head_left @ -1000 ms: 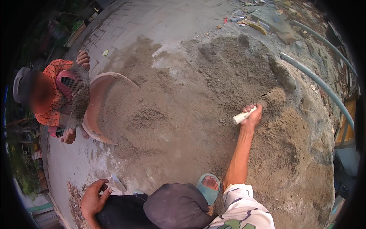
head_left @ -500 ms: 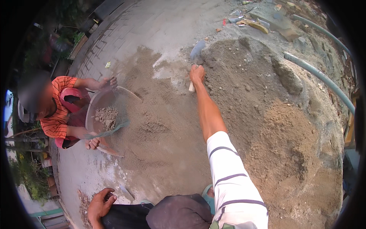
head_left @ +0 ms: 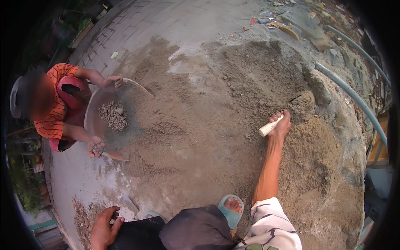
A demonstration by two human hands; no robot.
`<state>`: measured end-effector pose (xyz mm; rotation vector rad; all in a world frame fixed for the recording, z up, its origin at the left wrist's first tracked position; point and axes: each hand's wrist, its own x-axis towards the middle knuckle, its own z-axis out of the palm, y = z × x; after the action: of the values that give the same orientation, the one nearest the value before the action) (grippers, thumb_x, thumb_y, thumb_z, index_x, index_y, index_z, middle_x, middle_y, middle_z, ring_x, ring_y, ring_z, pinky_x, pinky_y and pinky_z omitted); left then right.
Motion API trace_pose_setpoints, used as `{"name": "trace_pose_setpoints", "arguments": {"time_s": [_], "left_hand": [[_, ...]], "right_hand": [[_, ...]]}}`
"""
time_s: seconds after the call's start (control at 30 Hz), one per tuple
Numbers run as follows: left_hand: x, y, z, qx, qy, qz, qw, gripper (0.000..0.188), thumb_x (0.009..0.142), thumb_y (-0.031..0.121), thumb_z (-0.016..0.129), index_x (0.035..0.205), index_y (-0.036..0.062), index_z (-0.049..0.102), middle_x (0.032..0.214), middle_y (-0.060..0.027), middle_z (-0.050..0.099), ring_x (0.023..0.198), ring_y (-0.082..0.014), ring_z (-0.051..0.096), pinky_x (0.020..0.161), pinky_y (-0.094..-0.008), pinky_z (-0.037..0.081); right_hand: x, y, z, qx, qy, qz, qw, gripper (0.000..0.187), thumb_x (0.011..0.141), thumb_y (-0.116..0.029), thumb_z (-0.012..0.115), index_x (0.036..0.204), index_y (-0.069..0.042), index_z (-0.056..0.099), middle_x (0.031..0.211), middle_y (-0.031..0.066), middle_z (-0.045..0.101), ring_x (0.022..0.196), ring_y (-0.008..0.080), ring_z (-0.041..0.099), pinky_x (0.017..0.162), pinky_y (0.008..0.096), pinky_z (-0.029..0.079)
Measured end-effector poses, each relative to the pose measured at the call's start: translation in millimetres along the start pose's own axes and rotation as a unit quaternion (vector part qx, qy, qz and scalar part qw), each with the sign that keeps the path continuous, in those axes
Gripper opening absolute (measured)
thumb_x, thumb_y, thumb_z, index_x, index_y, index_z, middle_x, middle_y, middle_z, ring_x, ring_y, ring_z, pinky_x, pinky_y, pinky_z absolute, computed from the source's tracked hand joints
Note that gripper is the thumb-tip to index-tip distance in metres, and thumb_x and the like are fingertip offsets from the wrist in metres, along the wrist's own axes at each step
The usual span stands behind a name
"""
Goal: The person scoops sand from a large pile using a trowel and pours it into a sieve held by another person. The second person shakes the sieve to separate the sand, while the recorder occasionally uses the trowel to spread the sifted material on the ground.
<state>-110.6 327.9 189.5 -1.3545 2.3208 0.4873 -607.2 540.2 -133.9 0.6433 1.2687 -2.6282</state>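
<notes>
My right hand [head_left: 281,123] is closed round the pale wooden handle of a trowel [head_left: 270,126]. Its blade is mostly hidden, sunk in or covered by a lump of damp sand [head_left: 303,103] on the pile to the right. At the lower left, my left hand [head_left: 106,229] lies by my dark-trousered knee, fingers loosely apart and holding nothing. Opposite, a person in an orange striped shirt [head_left: 57,98] grips the rim of a round sieve [head_left: 132,98] with both hands. Gravelly lumps [head_left: 113,116] sit on its mesh.
Loose sand [head_left: 175,137] covers the middle ground. Two grey pipes, the nearer one [head_left: 354,98] included, curve along the right edge. Rubble and scraps [head_left: 283,28] lie at the far right. My sandalled foot [head_left: 231,210] stands at the near edge; a flat grey piece [head_left: 130,203] lies near my left hand.
My right hand has swung the trowel from the far middle to the right and nearer, its blade now in the sand. The other person's sieve has shifted slightly left and tilted differently.
</notes>
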Motion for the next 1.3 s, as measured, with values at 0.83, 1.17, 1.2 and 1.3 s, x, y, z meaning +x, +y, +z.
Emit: {"name": "trace_pose_setpoints", "arguments": {"time_s": [0.83, 1.17, 1.2, 1.3], "left_hand": [[19, -8, 2, -0.034, -0.016, 0.027, 0.999, 0.035, 0.087, 0.016, 0.07, 0.118, 0.0017, 0.063, 0.098, -0.0179, 0.069, 0.091, -0.0302, 0.068, 0.076, -0.0371, 0.055], [-14, -13, -12, -0.012, 0.016, -0.008, 1.0, 0.034, 0.087, 0.022, 0.069, 0.116, 0.0046, 0.064, 0.103, -0.0177, 0.067, 0.096, -0.0373, 0.065, 0.082, -0.0434, 0.051], [-16, -16, -12, -0.02, 0.019, -0.009, 1.0, 0.034, 0.087, 0.022, 0.069, 0.116, 0.0049, 0.064, 0.104, -0.0175, 0.067, 0.096, -0.0374, 0.065, 0.082, -0.0436, 0.051], [-22, -19, -14, -0.018, 0.027, 0.0, 0.999, 0.033, 0.088, 0.023, 0.068, 0.116, 0.0061, 0.064, 0.103, -0.0171, 0.067, 0.096, -0.0381, 0.064, 0.081, -0.0439, 0.051]], "right_hand": [[-34, 109, 30, -0.097, -0.084, 0.155, 0.98, 0.018, 0.097, -0.021, 0.055, 0.092, -0.004, 0.051, 0.069, 0.0037, 0.051, 0.052, 0.0131, 0.048, 0.042, 0.0294, 0.042], [-86, 35, 31, -0.035, -0.009, -0.019, 0.999, 0.018, 0.099, -0.02, 0.052, 0.088, -0.009, 0.043, 0.07, 0.0016, 0.045, 0.057, 0.0111, 0.045, 0.046, 0.0284, 0.038], [-79, 52, 51, -0.057, -0.049, 0.015, 0.997, 0.018, 0.099, -0.02, 0.052, 0.088, -0.009, 0.043, 0.07, 0.0016, 0.045, 0.057, 0.011, 0.045, 0.046, 0.0287, 0.038], [-42, 124, 120, -0.163, -0.213, 0.127, 0.955, 0.015, 0.099, -0.019, 0.053, 0.092, -0.007, 0.046, 0.068, 0.0031, 0.049, 0.054, 0.0124, 0.049, 0.046, 0.0293, 0.043]]}}
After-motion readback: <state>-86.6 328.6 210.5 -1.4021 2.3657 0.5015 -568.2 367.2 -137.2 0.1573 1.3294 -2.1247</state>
